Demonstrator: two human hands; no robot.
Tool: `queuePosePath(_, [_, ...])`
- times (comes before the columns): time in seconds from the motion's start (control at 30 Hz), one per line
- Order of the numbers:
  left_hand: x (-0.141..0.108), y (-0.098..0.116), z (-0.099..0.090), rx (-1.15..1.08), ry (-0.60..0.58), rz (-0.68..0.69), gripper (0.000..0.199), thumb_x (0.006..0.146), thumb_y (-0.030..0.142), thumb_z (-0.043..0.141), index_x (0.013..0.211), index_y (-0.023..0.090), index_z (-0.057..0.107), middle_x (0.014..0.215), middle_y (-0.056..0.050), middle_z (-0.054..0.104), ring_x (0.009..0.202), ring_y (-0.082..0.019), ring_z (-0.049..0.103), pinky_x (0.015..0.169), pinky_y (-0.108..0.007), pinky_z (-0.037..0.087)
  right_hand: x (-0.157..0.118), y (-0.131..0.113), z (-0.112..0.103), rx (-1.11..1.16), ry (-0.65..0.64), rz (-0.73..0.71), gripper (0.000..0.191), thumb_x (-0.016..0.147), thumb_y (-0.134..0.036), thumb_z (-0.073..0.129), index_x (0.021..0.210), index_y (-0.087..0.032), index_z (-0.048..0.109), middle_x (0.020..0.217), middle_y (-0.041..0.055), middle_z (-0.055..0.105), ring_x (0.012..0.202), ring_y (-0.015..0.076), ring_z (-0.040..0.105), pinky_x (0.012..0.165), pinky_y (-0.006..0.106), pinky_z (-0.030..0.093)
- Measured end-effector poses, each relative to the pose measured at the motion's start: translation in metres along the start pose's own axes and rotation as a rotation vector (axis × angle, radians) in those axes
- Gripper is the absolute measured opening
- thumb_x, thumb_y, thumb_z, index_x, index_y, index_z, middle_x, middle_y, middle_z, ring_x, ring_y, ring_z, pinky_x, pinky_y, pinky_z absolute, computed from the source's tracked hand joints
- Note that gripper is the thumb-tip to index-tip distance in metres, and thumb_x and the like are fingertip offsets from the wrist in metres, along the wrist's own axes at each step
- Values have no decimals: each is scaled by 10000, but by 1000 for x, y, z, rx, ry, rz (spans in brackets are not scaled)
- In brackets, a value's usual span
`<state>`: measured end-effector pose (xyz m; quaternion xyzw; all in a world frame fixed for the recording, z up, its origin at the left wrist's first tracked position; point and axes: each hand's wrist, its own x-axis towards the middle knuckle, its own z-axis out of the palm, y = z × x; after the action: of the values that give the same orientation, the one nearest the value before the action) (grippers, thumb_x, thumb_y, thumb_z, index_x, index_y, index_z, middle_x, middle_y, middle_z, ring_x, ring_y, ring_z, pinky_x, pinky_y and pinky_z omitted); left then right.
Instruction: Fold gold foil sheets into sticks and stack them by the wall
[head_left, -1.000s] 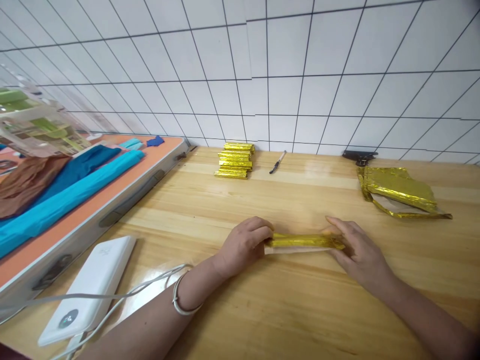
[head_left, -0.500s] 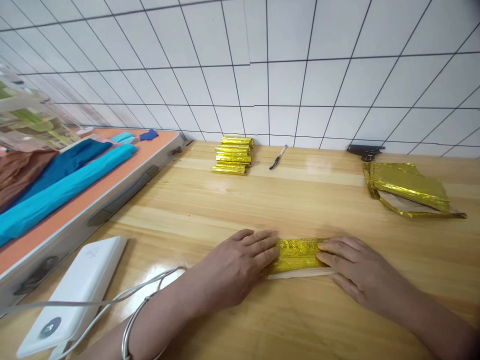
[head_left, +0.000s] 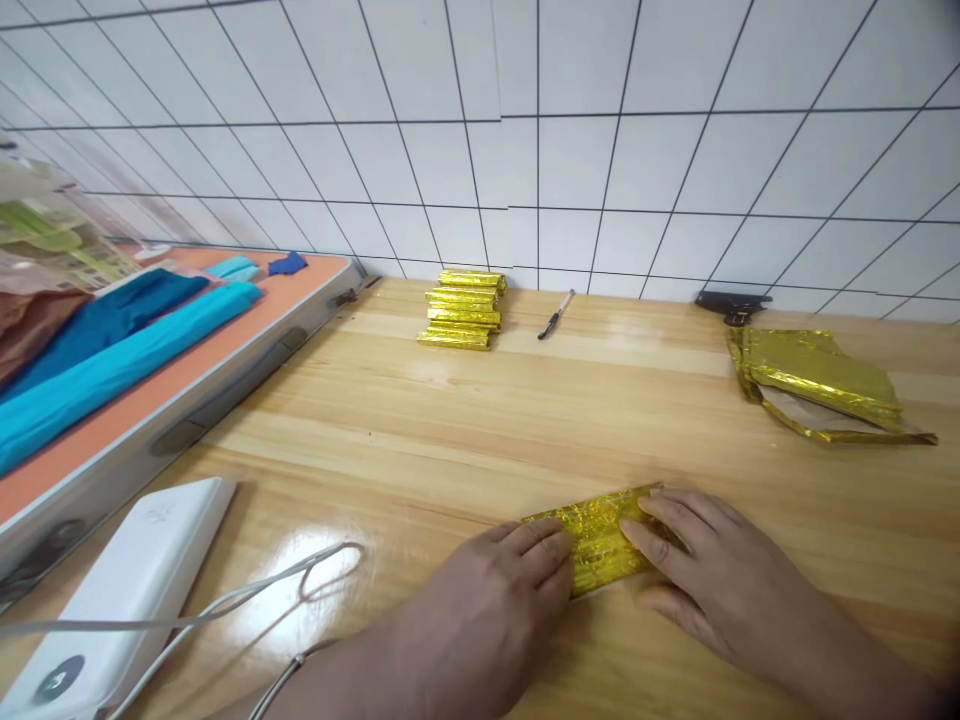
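A crinkled strip of gold foil paper (head_left: pixel 609 540) lies on the wooden table, tilted so its right end is farther from me. A pale underside shows along its near edge. My left hand (head_left: pixel 502 600) is closed on the left end, fingers bent over the foil and thumb hidden. On the right end, my right hand (head_left: pixel 705 570) holds the paper with its fingers on top and thumb at the near edge. Several rolled gold foil tubes (head_left: pixel 461 312) lie side by side near the wall. More folded gold foil sheets (head_left: pixel 825 375) rest at the right.
A black-capped pen (head_left: pixel 556 315) and a black clip (head_left: pixel 735 304) lie near the tiled wall. At the left are a white power bank (head_left: pixel 142 580) with a white cable (head_left: pixel 255 590), and an orange-topped board (head_left: pixel 300 300) bearing a blue roll (head_left: pixel 142 355).
The gold strip has turned, its left end coming nearer to me, and more of its foil face shows. Both hands have moved slightly toward me with it. The camera view has shifted a little.
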<state>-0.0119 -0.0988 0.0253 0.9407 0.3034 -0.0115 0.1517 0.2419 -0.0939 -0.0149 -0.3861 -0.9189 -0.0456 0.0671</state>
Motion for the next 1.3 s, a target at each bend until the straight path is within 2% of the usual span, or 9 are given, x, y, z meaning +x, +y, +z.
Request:
queuePosePath(0.1, [2,3,3,-59,21,-58,298,902,370,422,1091,180,553,1177,-57,570,1142,-204,490,1000,-328,384,-1,0,-1,38,-12,28,349,835,-397,516,1124,-213,582,1110,105,575,1060,272,489,897,469,436])
queuePosePath(0.23, [5,1,13,15,52,-74,258,924,251,371,1091,159,545,1312,-79,470,1274,-213,358,1076,-348,283,-2,3,3,46,3,6,379,865,-351,473,1209,-202,534,1326,114,453,1225,270,379,962,448,391])
queuePosePath(0.4, [4,-10,21,72,19,-52,441,908,212,360,1338,122,334,1463,-110,228,1360,-232,160,1112,-365,195,-1,4,13,57,-75,-38,638,846,-470,461,1384,-159,319,1463,130,245,1335,287,207,1030,471,304])
queuePosePath(0.53, [-4,-12,14,28,-66,-72,568,913,333,358,1419,152,176,1486,-92,126,1370,-234,69,1122,-383,151,-5,4,18,34,-94,-57,710,843,-505,442,1419,-152,223,1481,130,174,1345,293,172,1052,483,255])
queuePosePath(0.63, [-8,-6,6,-4,-167,-113,702,862,467,429,1423,132,172,1481,-134,41,1363,-281,16,1117,-420,136,-7,5,17,22,-97,-76,722,846,-492,440,1425,-140,192,1487,130,147,1347,292,163,1062,479,236])
queuePosePath(0.77, [-9,5,3,-18,-231,-151,809,826,615,381,1412,86,203,1460,-195,22,1352,-315,-14,1111,-460,109,-7,4,15,15,-103,-78,709,857,-470,427,1426,-126,180,1484,138,150,1346,294,164,1061,481,235])
queuePosePath(0.87, [-15,8,7,-19,-200,-132,856,797,683,334,1412,101,210,1461,-199,43,1350,-328,-9,1106,-484,92,-7,4,14,4,-95,-90,715,860,-490,411,1427,-124,174,1483,141,151,1347,296,157,1056,488,240])
queuePosePath(1.0, [-30,8,11,-32,-159,-107,787,819,676,277,1409,158,235,1470,-173,102,1359,-314,39,1102,-493,99,-7,6,17,8,-74,-107,737,849,-511,422,1430,-137,166,1485,144,144,1346,304,155,1047,501,248])
queuePosePath(1.3, [-40,2,19,-65,-17,-41,843,790,712,270,1419,156,188,1473,-200,42,1355,-349,1,1086,-516,104,-8,10,22,40,-61,-127,746,836,-528,438,1430,-163,171,1483,135,161,1343,309,168,1022,522,281])
